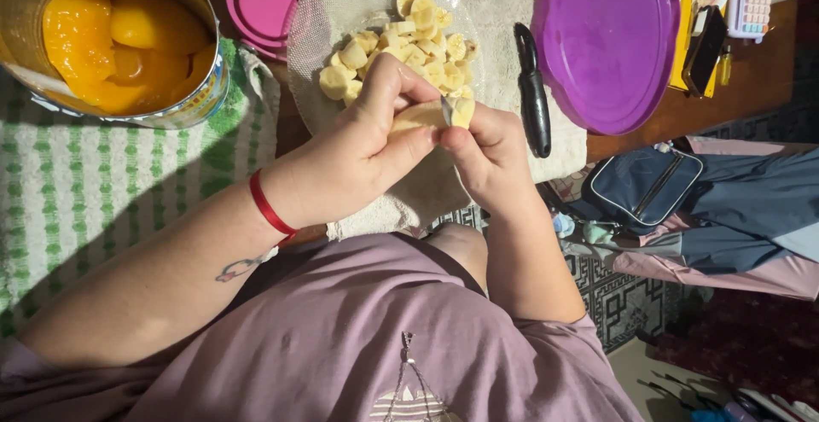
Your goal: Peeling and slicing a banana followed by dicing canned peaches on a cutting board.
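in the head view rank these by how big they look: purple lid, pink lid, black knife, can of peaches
1. Purple lid, plainly the largest.
2. Can of peaches, though it is cut off by the frame edge and may sit nearer the camera, so its place is unsure.
3. Pink lid and black knife: too different in shape to rank; the lid is wider, the knife longer and thin.

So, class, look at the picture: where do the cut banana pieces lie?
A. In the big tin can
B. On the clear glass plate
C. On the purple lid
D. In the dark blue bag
B: the pale banana pieces sit heaped on the clear glass plate, just above the left hand and the right hand; the tin can holds orange peach halves, and the purple lid is bare.
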